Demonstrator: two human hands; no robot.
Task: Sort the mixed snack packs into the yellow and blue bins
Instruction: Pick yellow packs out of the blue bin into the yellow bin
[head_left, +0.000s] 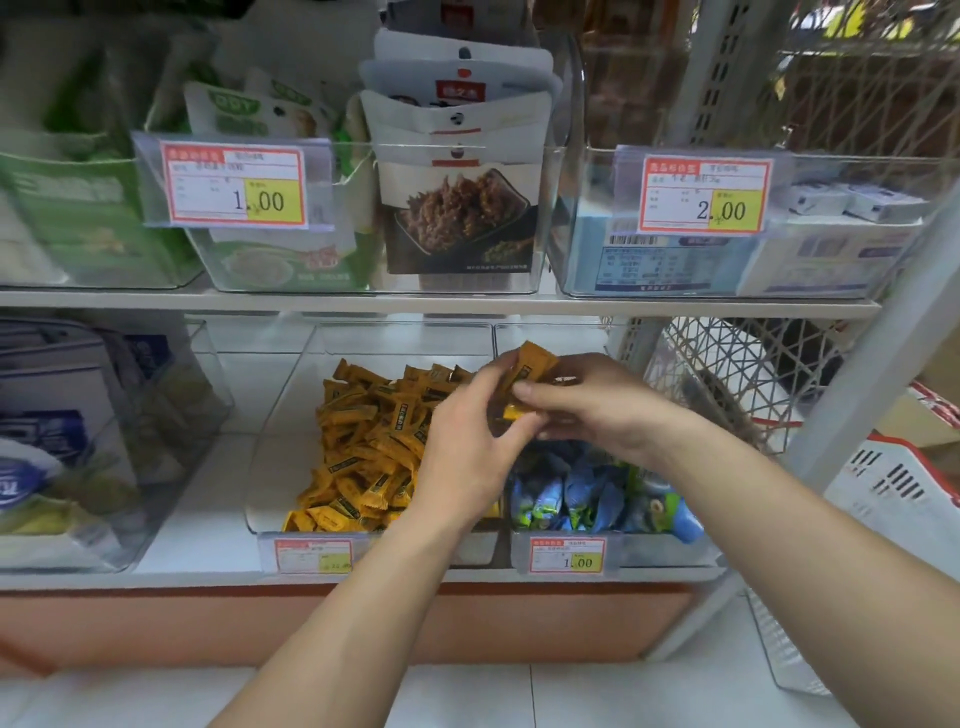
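Note:
Two clear bins stand side by side on the lower shelf. The left bin holds a heap of yellow snack packs. The right bin holds blue and green packs. Above the divide between them, my left hand and my right hand meet around a small bunch of yellow packs. The fingers of both hands pinch this bunch, one pack sticking up above the fingertips. My hands hide the back part of the right bin.
Price tags hang on both bin fronts. The upper shelf carries clear bins of pouches just above my hands. More clear bins sit at left. A white wire basket and a shelf post stand at right.

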